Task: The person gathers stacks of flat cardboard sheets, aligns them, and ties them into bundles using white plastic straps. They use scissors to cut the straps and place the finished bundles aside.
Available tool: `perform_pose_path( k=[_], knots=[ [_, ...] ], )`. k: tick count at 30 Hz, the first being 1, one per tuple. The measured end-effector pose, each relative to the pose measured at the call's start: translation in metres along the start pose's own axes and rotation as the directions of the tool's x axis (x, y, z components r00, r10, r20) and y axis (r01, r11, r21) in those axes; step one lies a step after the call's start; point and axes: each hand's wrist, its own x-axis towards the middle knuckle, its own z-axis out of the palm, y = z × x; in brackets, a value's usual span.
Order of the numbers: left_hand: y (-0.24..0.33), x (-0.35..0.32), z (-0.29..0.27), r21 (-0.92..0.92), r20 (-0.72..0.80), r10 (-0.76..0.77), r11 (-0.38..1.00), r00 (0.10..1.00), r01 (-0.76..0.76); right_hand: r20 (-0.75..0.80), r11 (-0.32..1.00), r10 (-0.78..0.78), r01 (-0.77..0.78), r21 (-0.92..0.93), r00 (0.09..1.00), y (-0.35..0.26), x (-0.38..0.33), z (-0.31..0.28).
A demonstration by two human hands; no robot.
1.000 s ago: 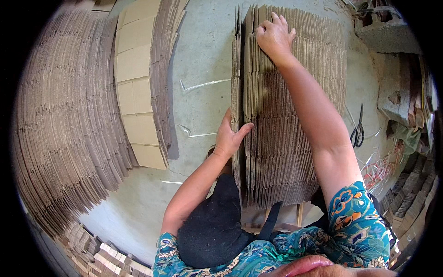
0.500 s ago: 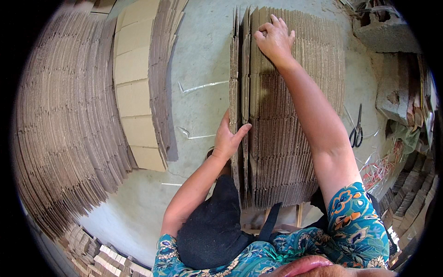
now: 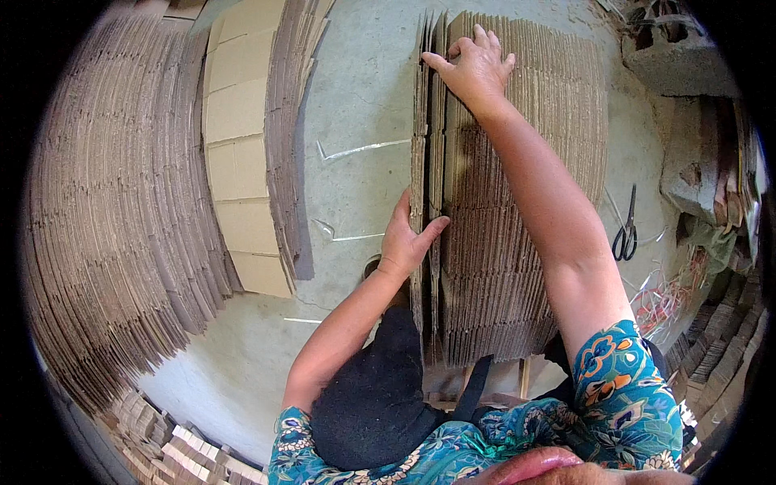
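A long block of brown cardboard sheets [image 3: 517, 210], standing on edge and pressed close together, lies before me. On its left side, a few sheets [image 3: 419, 162] stand slightly apart with dark gaps between them. My left hand [image 3: 408, 242] holds these loose sheets near their middle, fingers along the outer face and thumb over the top edges. At the far end, my right hand [image 3: 478, 69] rests on the top edges of the block. Its fingers are spread, and the thumb reaches left to the loose sheets.
More cardboard sheets [image 3: 121, 178] stand in a long row at left, with a pale-faced sheet [image 3: 238, 153] at its near side. White strap pieces [image 3: 364, 149] lie on the floor. Right of the block are black scissors [image 3: 625, 234], tangled straps [image 3: 667, 295] and concrete blocks [image 3: 687, 65].
My right thumb has stretched out left toward the loose sheets. The loose sheets, with my left hand on them, have shifted slightly right in the view, as have the floor things.
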Motion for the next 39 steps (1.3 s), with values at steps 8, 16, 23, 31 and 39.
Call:
perform_pose_path(
  k=[8, 16, 23, 31, 39],
  knots=[
    [-0.015, 0.001, 0.004, -0.111, -0.059, 0.019, 0.993, 0.998, -0.026, -0.057, 0.997, -0.041, 0.045, 0.064, 0.998, 0.021, 0.006, 0.013],
    [-0.033, -0.002, -0.033, -0.067, -0.168, -0.015, 0.998, 0.986, 0.003, 0.041, 0.996, -0.043, 0.046, -0.073, 0.998, 0.018, 0.001, 0.007],
    [0.106, -0.02, -0.154, 0.203, -0.572, 0.0, 0.969, 0.82, 0.141, 0.099, 0.991, -0.06, 0.072, -0.113, 0.993, 0.018, -0.001, -0.001],
    [0.131, 0.056, -0.193, 0.712, -0.591, 0.042, 0.496, 0.805, 0.497, 0.139, 0.981, -0.189, 0.182, 0.064, 0.972, 0.034, 0.005, -0.004],
    [0.016, 0.068, -0.142, 0.914, -0.336, 0.436, 0.365, 0.835, 0.176, 0.125, 0.918, -0.373, 0.386, -0.097, 0.919, 0.136, -0.013, -0.091]
  ],
)
